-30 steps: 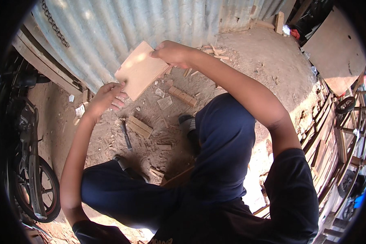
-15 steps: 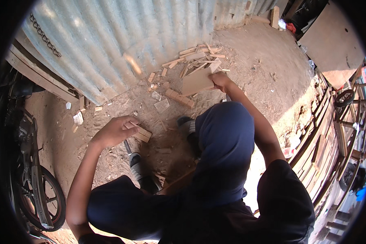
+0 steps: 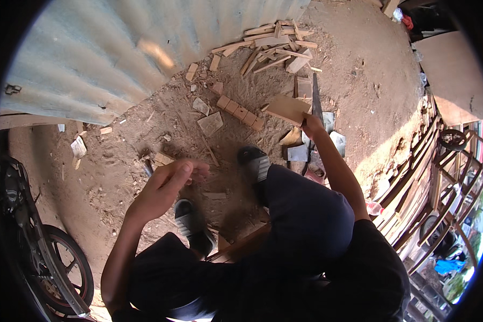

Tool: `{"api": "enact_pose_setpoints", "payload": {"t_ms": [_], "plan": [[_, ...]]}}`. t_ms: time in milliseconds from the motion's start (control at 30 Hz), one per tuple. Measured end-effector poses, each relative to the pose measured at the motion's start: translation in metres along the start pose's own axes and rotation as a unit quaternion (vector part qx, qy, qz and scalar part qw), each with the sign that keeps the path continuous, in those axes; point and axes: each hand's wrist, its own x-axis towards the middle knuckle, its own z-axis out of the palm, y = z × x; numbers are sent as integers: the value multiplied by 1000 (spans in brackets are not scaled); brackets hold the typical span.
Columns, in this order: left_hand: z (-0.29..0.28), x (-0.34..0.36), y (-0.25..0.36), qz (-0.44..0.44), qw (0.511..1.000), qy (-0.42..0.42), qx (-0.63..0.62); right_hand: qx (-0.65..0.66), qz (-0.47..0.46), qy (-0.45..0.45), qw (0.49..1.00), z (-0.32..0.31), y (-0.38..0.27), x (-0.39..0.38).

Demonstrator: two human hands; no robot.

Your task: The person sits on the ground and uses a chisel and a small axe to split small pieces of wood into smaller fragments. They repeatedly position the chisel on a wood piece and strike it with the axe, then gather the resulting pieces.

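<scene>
A flat light-brown wooden board [image 3: 287,109] is gripped at its near right corner by my right hand [image 3: 311,127], fingers closed on its edge. My left hand [image 3: 169,180] hovers over the dirt with loosely bent fingers and holds nothing visible. Just beyond it a small wood block [image 3: 163,159] lies on the ground, partly hidden by the hand. A row of small wooden blocks [image 3: 240,112] lies left of the board. Close to my right hand a long dark saw-like blade [image 3: 316,96] rests among metal and wood pieces.
Scrap wood sticks [image 3: 276,48] are heaped beside a corrugated metal sheet [image 3: 118,53]. A motorbike wheel [image 3: 64,268] stands at the left. Stacked timber [image 3: 408,188] lies at the right. My sandalled feet [image 3: 194,225] are on the dirt between my hands.
My right hand has brought the board away from the scrap heap, nearer to me. My left hand has drawn back from the small wood block, which stays on the ground. The view has shifted.
</scene>
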Motion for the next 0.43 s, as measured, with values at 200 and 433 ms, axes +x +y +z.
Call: {"api": "enact_pose_setpoints", "payload": {"t_ms": [200,433], "plan": [[-38,38,111,179,932,-37,-312,-159,120,-57,978,24,-13,-95],[-21,52,341,308,832,-188,-421,-396,10,-138,908,-3,-65,-337]]}}
